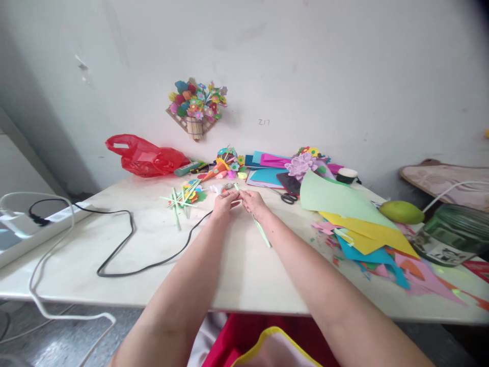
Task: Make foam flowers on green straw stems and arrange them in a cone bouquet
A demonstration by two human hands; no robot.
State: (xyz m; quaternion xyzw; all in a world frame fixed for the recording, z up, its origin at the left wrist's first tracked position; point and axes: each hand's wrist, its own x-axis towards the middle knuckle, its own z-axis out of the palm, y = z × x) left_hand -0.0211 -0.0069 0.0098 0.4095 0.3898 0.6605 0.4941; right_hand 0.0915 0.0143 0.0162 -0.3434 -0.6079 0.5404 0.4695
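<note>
Left hand [226, 200]: fingers near the strip's upper end; grip cannot be told
Right hand [252, 202]: fingers pinched on 1 thin pale-green paper strip [262, 233]
Strip: slanting over white table [244, 265]

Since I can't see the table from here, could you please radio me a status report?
Right hand pinching pale green strip; left hand close beside its upper end. Strip trailing below right hand. Black cord close by left hand.
</note>
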